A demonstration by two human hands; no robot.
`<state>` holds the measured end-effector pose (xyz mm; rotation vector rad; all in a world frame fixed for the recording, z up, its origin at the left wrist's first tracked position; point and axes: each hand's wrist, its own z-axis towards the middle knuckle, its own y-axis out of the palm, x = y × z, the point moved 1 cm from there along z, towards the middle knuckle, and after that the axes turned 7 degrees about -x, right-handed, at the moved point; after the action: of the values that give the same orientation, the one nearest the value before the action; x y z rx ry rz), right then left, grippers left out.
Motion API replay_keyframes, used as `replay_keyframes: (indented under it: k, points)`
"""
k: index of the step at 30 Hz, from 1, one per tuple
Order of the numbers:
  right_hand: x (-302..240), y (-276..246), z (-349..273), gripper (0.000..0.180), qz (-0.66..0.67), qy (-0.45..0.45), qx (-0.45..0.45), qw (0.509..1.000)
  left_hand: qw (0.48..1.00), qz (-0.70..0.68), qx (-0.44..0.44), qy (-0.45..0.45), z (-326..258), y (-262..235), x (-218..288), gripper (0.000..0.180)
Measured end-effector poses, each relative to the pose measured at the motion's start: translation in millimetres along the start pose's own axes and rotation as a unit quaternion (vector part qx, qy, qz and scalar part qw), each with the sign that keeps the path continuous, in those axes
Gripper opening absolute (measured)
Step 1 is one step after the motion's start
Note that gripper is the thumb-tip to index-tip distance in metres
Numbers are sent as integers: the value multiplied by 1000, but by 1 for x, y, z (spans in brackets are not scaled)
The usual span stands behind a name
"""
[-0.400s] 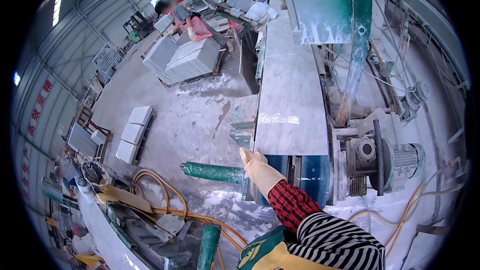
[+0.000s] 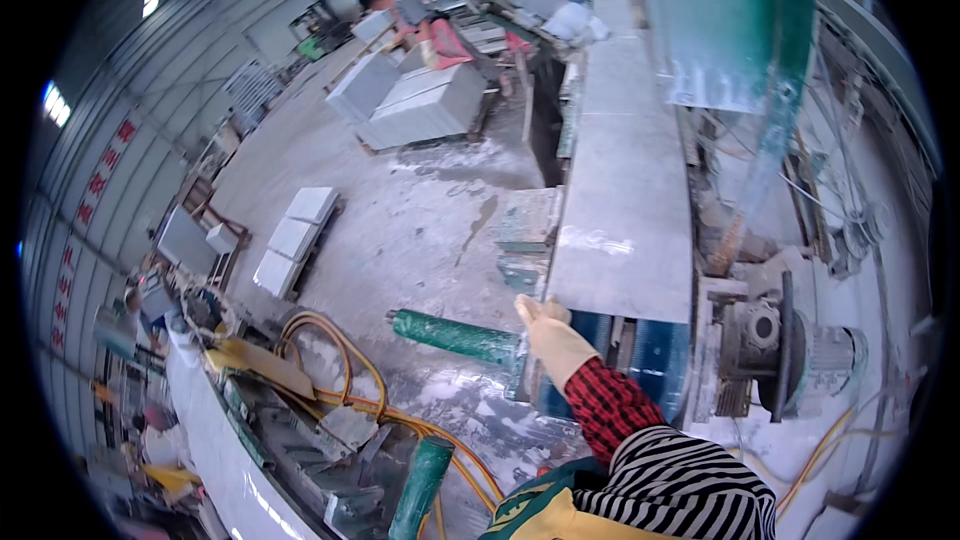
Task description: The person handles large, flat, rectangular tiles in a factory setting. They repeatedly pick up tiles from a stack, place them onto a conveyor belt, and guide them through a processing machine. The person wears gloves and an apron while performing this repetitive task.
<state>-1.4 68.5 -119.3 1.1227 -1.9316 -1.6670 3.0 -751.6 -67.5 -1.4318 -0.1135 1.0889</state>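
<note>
Grey, dust-caked concrete floor [image 2: 400,240] spreads through a big metal-walled workshop, with stacks of cut pale stone tiles [image 2: 293,240] lying on it at the left and pallets of grey stone blocks [image 2: 425,105] farther back, where another person [image 2: 385,0] bends over their own work.

Along the middle runs a long machine bench [image 2: 640,355], blue at its near end, and on it lies a long, flat, pale grey stone slab [image 2: 620,190]. The slab stretches away from the viewer, and its near edge sits just short of the bench's near end. Above its far part hangs a large green blade guard [image 2: 735,20]. A grey electric motor [image 2: 800,360] stands just right of the bench.

Only one hand shows: the gloved hand [image 2: 545,325] on a red-checked sleeve, which I take to be the right, reaches forward and rests at the slab's near left corner. It looks curled lightly on the edge, though whether it truly grips or only touches I cannot tell. The left hand is out of view.

By my judgement the slab is already laid lengthwise on the bench and no cut line shows across its near part, so the positioning seems about done and the sawing itself not begun. A green cylindrical roller [image 2: 455,337] juts out just left of the hand, and orange hoses [image 2: 340,370] coil on the floor below.
</note>
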Motion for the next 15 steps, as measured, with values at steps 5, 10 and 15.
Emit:
replay_keyframes:
  k: [5,10,15]
  points:
    - [-6,45,-40,54,5,48,41,998,982,-73,-89,-148,-16,-15,-25,41]
    - [-18,75,-80,51,-48,75,96,991,936,-148,-101,-302,-9,2,-64,43]
    - [4,79,-143,49,-163,70,108,978,898,-179,-48,-399,-20,40,-108,45]
